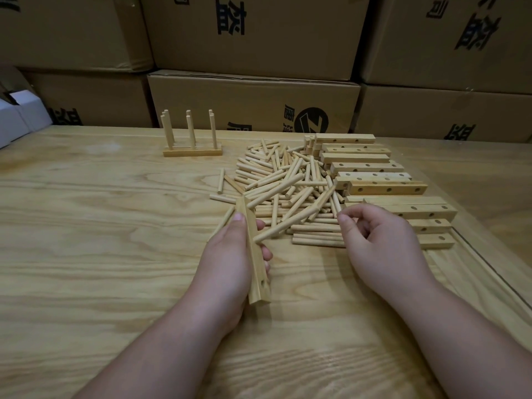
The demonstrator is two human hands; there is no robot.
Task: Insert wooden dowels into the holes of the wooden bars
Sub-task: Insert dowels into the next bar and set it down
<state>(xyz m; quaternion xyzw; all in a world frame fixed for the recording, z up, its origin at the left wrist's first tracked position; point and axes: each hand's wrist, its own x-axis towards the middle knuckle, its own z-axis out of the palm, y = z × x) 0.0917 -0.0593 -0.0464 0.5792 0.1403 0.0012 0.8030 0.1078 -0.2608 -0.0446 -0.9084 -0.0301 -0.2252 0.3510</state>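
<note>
Wooden bar (256, 254) in left hand (230, 254) — holes mostly hidden — fingers partly behind.

The counter (100, 226) was pale yellow-tan wood with darker wavy grain. The dowels (282, 185) and bars (371, 171) were a light honey colour, the bars dotted with dark holes. Behind the counter's far edge, brown cardboard boxes (253, 102) carried black print; a white box (17, 116) sat at its far left corner.
</note>
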